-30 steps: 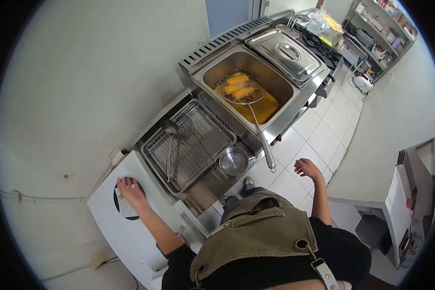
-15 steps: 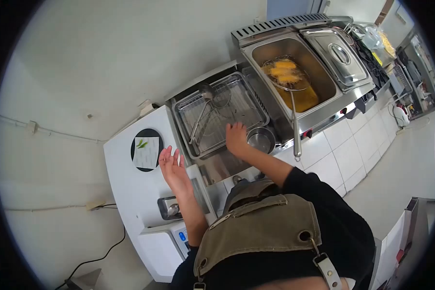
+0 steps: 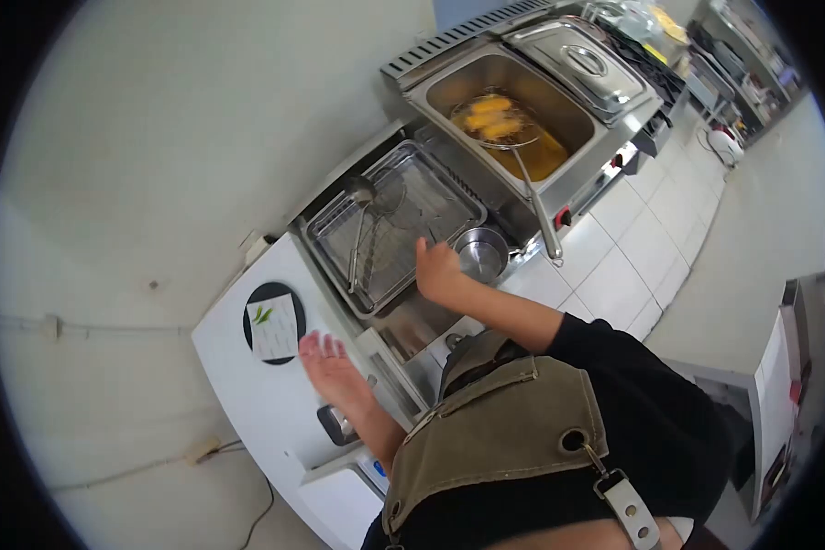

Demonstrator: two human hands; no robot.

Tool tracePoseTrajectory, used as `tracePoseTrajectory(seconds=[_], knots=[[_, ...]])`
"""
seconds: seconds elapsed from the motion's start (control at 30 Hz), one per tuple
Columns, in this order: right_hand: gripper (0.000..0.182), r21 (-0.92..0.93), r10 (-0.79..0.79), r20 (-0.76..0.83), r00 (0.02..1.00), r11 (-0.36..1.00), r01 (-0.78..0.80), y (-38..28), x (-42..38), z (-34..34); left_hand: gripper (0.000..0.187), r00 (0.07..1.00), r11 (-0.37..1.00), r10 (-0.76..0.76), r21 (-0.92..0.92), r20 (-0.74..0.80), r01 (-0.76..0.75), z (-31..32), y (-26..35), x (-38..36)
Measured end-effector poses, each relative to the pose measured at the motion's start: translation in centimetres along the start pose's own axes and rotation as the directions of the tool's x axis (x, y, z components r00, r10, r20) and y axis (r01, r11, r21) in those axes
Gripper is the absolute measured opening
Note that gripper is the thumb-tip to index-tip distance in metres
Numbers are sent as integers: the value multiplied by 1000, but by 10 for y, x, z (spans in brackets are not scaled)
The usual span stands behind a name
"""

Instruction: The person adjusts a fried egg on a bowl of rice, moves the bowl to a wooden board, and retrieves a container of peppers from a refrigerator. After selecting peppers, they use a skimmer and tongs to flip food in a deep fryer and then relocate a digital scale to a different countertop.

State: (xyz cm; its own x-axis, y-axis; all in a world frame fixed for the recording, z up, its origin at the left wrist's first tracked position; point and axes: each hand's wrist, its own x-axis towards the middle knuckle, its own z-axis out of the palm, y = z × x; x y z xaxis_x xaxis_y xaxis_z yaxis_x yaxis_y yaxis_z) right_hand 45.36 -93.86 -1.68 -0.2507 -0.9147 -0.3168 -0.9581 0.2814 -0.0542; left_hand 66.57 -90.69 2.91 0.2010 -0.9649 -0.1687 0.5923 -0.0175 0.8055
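Note:
My left hand (image 3: 335, 371) is held palm up over the white counter (image 3: 234, 385), its fingers apart and nothing in it. Just beyond its fingertips a black round plate (image 3: 298, 312) carries a white paper-like sheet (image 3: 275, 337) with small green leaves. My right hand (image 3: 438, 273) hovers at the near edge of the wire-rack tray (image 3: 390, 243), with its fingers partly curled and apart, holding nothing visible. A steel pot (image 3: 481, 255) stands just right of that hand. In the tray lie a ladle (image 3: 361, 191) and a mesh strainer.
The fryer basin (image 3: 573, 128) holds hot oil with orange-yellow pieces (image 3: 493, 117) in a long-handled skimmer (image 3: 536, 202), whose handle sticks out over the front edge. A steel lid (image 3: 582, 64) covers the neighbouring basin. White floor tiles (image 3: 605, 257) show in front.
The view has shifted, so the fryer and tray sit further left. My left hand is lower, further from the tray. The fingers of my right hand have changed pose, one now standing out.

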Motion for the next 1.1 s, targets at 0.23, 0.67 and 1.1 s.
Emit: tracePoseTrajectory(seconds=[0.23, 0.67, 1.1], knots=[[44, 271, 119, -325, 938, 962, -28, 67, -121, -156, 22, 957, 951, 281, -112, -76, -288, 52, 26, 31], [20, -341, -146, -494, 857, 939, -36, 329, 41, -179, 43, 280, 489, -796, 298, 536, 820, 179, -122, -88], [12, -707, -464, -327, 824, 698, 113, 355, 106, -155, 39, 525, 694, -715, 378, 461, 613, 204, -138, -119]])
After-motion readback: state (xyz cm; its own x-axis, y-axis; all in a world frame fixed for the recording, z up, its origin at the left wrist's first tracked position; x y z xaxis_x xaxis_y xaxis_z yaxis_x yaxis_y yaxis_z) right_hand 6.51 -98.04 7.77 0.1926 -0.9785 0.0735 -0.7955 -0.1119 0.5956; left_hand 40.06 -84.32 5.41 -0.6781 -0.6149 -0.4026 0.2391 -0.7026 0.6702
